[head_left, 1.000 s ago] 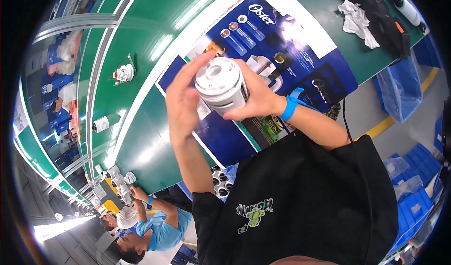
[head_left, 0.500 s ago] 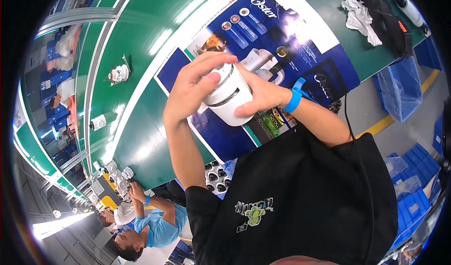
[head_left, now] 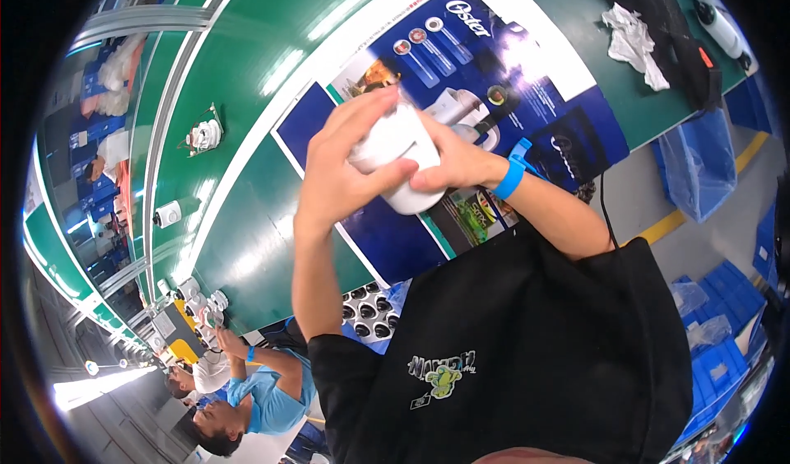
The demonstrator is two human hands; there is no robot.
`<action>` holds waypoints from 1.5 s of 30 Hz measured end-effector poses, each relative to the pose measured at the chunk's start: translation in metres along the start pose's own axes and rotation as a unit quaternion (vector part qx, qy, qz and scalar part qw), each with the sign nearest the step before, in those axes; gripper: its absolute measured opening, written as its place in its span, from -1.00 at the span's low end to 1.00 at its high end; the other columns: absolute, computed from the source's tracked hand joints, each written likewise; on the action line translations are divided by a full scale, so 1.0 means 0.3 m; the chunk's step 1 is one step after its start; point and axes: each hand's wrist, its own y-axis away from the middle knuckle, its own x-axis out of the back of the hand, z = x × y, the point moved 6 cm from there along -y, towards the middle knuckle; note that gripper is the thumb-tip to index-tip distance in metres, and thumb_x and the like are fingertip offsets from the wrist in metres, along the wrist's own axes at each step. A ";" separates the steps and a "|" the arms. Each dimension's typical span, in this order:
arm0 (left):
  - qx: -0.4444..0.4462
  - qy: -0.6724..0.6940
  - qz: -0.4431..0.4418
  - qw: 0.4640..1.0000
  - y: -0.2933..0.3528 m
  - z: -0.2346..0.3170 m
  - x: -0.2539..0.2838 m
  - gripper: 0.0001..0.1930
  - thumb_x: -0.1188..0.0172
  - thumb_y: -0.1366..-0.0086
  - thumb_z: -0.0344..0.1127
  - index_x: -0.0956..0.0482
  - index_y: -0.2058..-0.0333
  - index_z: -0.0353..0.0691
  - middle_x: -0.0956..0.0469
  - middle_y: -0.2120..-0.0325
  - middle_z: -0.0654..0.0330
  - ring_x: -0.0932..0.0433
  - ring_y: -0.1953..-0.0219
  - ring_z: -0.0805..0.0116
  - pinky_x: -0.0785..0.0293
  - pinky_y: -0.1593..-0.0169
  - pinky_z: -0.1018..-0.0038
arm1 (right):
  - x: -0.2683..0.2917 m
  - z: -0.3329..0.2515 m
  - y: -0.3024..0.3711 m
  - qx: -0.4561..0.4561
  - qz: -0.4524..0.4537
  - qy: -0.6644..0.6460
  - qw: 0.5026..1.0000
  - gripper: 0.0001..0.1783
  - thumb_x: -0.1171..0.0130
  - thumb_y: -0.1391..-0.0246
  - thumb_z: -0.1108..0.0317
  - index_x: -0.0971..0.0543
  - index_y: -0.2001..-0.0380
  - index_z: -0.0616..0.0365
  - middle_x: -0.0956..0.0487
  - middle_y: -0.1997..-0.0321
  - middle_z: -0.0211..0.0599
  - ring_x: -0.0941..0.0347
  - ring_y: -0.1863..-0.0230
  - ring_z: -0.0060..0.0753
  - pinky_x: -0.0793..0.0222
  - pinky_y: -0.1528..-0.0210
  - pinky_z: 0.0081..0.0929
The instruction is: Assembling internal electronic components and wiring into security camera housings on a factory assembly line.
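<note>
Both hands are wrapped round a white, rounded appliance housing (head_left: 398,139), held tilted above the printed cardboard. My left hand (head_left: 341,159) grips its left side, with the fingers over the upper end and the thumb across the front. From the right, my right hand (head_left: 457,161) clasps the housing near its lower part, its thumb close to the left one. The fingers hide much of the housing, and its upper part is blurred. Under the hands lies a flat blue-and-white printed cardboard sheet (head_left: 559,130) with appliance pictures.
On the green table (head_left: 255,176), a white part with wires (head_left: 203,135) and a small white part (head_left: 168,214) lie to the left. A crumpled white cloth (head_left: 632,46) sits at the far right. Blue bins (head_left: 716,369) stand at right. A co-worker in blue (head_left: 276,390) works lower left.
My left thumb has come down across the front of the housing, close to my right thumb. The dark slot and the gap seen on the housing before are now covered or blurred.
</note>
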 end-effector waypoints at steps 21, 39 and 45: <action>-0.089 0.016 0.259 0.962 -0.012 0.066 -0.041 -0.33 -0.53 0.26 -0.19 -0.44 0.15 -0.30 -0.44 0.17 0.04 -0.44 0.09 0.10 -0.37 -0.01 0.30 | 0.039 -0.097 -0.031 0.094 0.041 -0.050 0.993 -0.09 -0.23 0.03 0.07 -0.03 -0.27 0.20 -0.25 -0.18 -0.22 -0.17 -0.22 -0.37 -0.13 -0.23 -0.40; 0.230 -0.246 0.224 0.915 -0.608 -0.597 0.689 -0.49 -0.43 0.18 -0.08 -0.58 0.23 -0.22 -0.52 0.26 0.01 -0.54 0.20 0.07 -0.46 0.09 0.26 | 0.002 -0.130 -0.116 0.006 0.088 -0.051 0.995 -0.52 0.13 -0.29 0.23 -0.16 -0.17 0.26 -0.24 -0.16 -0.17 -0.28 -0.17 -0.32 -0.38 -0.04 -0.39; 0.318 -0.270 0.206 0.885 -0.683 -0.734 0.725 -0.48 -0.35 0.13 0.03 -0.63 0.25 -0.23 -0.61 0.25 -0.03 -0.58 0.16 0.04 -0.46 0.03 0.28 | 0.073 -0.168 -0.155 -0.012 0.090 -0.049 0.995 -0.56 0.08 -0.27 0.26 -0.19 -0.12 0.25 -0.30 -0.06 -0.21 -0.35 -0.09 -0.39 -0.45 0.02 -0.43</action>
